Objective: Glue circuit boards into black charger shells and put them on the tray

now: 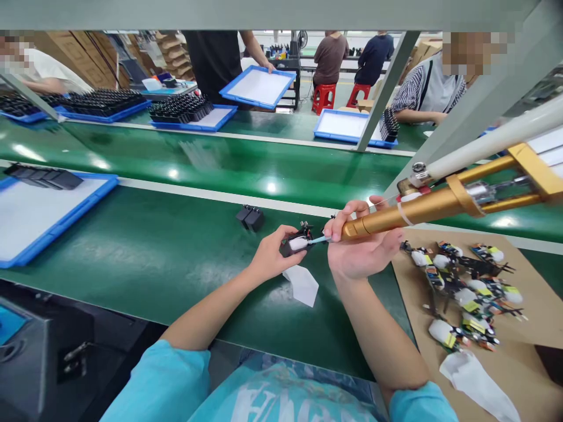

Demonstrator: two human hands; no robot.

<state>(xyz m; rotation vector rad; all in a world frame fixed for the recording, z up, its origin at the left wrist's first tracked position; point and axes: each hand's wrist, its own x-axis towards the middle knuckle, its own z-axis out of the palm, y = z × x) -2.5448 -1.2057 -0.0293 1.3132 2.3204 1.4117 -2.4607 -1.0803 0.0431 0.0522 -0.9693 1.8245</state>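
Observation:
My left hand (278, 252) grips a small black plastic housing (288, 248) with a white part inside, its fingers closed around the sides. My right hand (358, 249) holds a gold-coloured glue dispensing gun (396, 215) near its front end. The gun's pale blue nozzle (319, 240) reaches to the housing's open side; whether it touches is too small to tell. Below the hands, a white piece of paper (303, 285) lies on the green work surface (189, 264). Two black housings (250, 217) stand together just beyond my left hand.
At right, cardboard (409, 275) carries several wired assemblies (472, 293) and a white cloth (479, 381). A blue-rimmed tray (61, 227) with black housings sits left. Across the green conveyor (220, 161) are more trays and co-workers. A grey post (389, 88) rises ahead.

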